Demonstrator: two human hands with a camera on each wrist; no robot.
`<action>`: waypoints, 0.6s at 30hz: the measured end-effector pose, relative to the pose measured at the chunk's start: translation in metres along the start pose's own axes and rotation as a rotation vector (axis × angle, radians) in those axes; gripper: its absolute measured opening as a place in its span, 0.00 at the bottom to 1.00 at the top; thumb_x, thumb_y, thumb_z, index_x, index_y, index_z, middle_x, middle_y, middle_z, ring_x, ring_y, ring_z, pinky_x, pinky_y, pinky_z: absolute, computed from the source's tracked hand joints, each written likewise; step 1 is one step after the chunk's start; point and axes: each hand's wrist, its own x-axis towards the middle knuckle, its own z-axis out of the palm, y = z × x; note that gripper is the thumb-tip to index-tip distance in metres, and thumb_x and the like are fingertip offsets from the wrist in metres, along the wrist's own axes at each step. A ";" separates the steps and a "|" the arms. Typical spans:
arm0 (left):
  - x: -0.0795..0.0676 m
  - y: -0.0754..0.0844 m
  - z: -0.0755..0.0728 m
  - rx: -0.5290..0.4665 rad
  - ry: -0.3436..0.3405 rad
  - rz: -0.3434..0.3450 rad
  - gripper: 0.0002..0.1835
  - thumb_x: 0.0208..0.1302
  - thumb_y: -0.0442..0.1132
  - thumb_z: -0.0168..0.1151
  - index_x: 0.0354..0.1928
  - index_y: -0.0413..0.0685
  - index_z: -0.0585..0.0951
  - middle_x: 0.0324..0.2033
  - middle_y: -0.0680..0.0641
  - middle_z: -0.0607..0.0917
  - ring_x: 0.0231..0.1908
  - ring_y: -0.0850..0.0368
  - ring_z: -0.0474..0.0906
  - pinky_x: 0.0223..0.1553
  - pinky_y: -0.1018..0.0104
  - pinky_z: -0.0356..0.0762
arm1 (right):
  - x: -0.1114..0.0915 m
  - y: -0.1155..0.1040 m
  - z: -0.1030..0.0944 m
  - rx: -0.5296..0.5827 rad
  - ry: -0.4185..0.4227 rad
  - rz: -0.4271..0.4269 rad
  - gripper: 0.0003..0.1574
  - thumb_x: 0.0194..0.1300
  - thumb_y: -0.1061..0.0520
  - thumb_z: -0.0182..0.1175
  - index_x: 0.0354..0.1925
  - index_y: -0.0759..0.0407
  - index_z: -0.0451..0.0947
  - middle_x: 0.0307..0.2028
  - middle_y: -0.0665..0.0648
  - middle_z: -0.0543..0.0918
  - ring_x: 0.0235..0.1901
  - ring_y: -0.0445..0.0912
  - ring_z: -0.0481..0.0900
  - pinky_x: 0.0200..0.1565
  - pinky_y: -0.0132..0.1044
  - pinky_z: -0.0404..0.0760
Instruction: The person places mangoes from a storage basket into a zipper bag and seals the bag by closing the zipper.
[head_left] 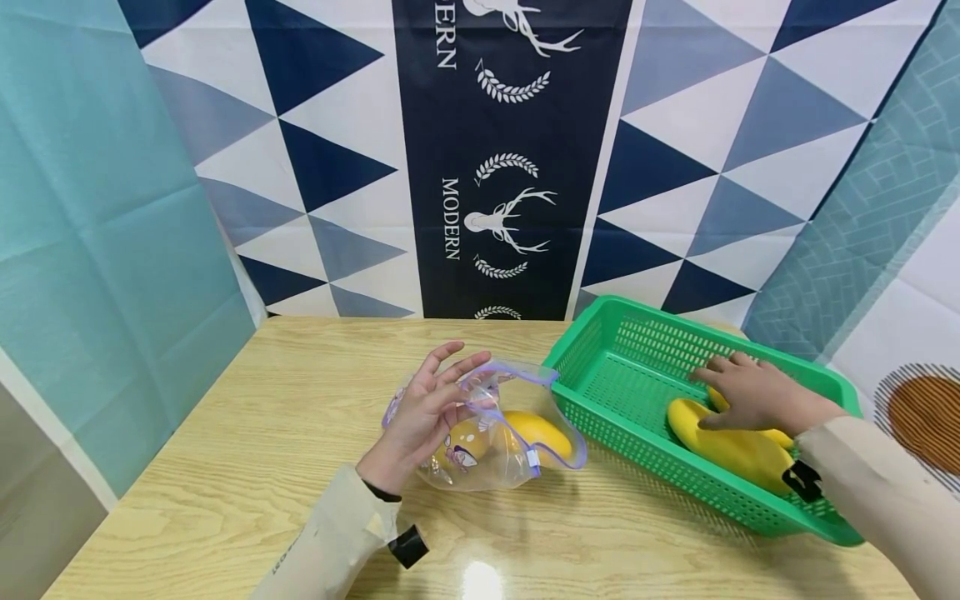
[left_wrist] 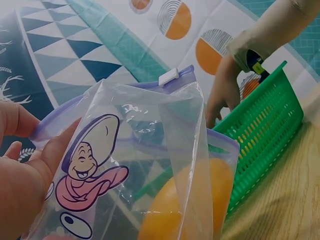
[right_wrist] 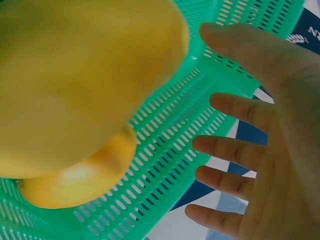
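Note:
My left hand (head_left: 420, 417) pinches the purple-edged mouth of a clear zip bag (left_wrist: 135, 120) between thumb and fingers. The bag has cartoon prints and a white slider. Inside it, a yellow mango-like fruit (head_left: 543, 432) lies toward the opening, beside a rounder yellow fruit (head_left: 465, 437) seen through the plastic. Over the green basket (head_left: 622, 433) hovers my right hand (head_left: 750, 396), fingers spread and holding nothing. Beneath it lies a large yellow mango-like fruit (right_wrist: 75, 85), with a smaller one (right_wrist: 80, 185) close by. My right hand and sleeve partly hide the basket's fruit in the head view.
The basket stands at the right of the wooden table (head_left: 262, 467), close to the bag. A patterned cloth (head_left: 337, 167) hangs behind the table, with teal cloth (head_left: 90, 208) at the left. Orange circles (head_left: 926, 417) mark white cloth at the right.

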 end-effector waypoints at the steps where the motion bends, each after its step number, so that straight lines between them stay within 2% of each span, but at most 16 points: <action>1: 0.000 0.000 0.000 0.003 0.004 -0.002 0.31 0.64 0.20 0.46 0.68 0.47 0.57 0.60 0.44 0.76 0.55 0.54 0.80 0.47 0.63 0.84 | 0.000 0.000 0.002 -0.002 -0.006 0.006 0.42 0.52 0.37 0.72 0.56 0.61 0.78 0.52 0.69 0.77 0.51 0.70 0.71 0.47 0.72 0.71; 7: 0.000 0.000 0.000 0.008 -0.003 0.004 0.30 0.64 0.20 0.45 0.67 0.48 0.58 0.60 0.43 0.76 0.55 0.54 0.79 0.47 0.62 0.84 | -0.001 0.000 0.009 -0.004 -0.031 0.032 0.42 0.51 0.32 0.70 0.52 0.61 0.80 0.50 0.69 0.78 0.50 0.71 0.71 0.48 0.75 0.69; 12: 0.000 0.000 0.000 0.007 -0.011 0.007 0.30 0.64 0.20 0.45 0.66 0.49 0.59 0.59 0.44 0.76 0.55 0.54 0.79 0.46 0.63 0.84 | -0.002 -0.002 0.013 -0.015 -0.058 0.046 0.44 0.52 0.29 0.66 0.49 0.65 0.80 0.49 0.71 0.77 0.50 0.71 0.72 0.47 0.72 0.72; 18: -0.001 0.000 0.001 -0.010 -0.018 0.004 0.31 0.65 0.20 0.46 0.67 0.47 0.57 0.59 0.45 0.77 0.55 0.54 0.80 0.47 0.63 0.84 | -0.003 -0.006 0.018 -0.012 -0.076 0.054 0.46 0.50 0.27 0.66 0.45 0.67 0.81 0.46 0.70 0.78 0.47 0.68 0.72 0.45 0.69 0.73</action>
